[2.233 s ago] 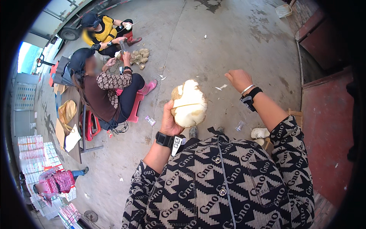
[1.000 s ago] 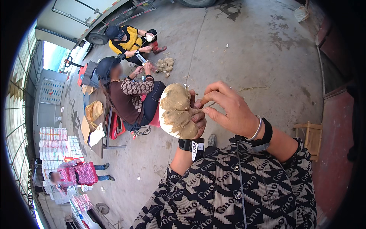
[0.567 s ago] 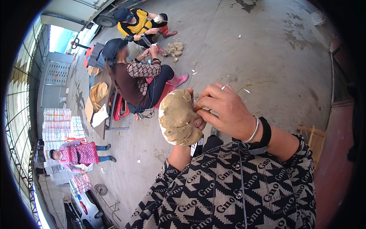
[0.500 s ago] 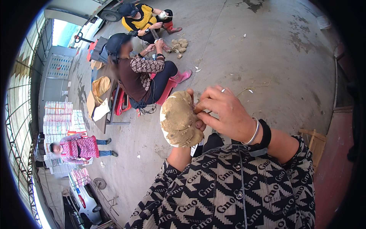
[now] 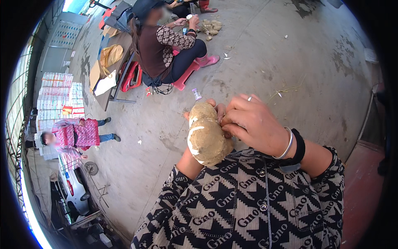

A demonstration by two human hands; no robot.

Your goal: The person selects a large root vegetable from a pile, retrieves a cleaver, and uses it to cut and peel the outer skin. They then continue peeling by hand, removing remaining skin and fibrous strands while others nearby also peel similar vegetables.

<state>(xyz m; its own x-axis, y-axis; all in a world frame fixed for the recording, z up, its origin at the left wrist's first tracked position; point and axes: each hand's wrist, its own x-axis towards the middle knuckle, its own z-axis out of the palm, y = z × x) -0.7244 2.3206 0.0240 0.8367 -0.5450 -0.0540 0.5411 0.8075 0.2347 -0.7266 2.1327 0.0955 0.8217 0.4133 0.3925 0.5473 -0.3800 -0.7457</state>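
Note:
My left hand [image 5: 221,109] holds a large, lumpy brown tuber [image 5: 210,141] from behind, in front of my chest. Its fingertips show around the tuber's far end, while the palm is hidden. White stripes and patches mark the tuber's left side, where the brown skin is gone. My right hand [image 5: 263,130], with a ring and a bracelet, is closed in a pinch against the tuber's right side. Whatever lies between those fingertips is hidden.
A person [image 5: 151,50] sits on a pink stool [image 5: 186,76] ahead, beside a pile of tubers [image 5: 211,27]. A table [image 5: 120,62] with bags and cardboard stands to the left. Another person [image 5: 78,133] in a pink apron stands farther left. A small wrapper [image 5: 196,94] lies on the floor.
My view has shifted, so the co-worker in yellow is mostly out of frame. The tuber has turned in my left hand, bringing white stripes into sight. My right hand stays pinched at its side.

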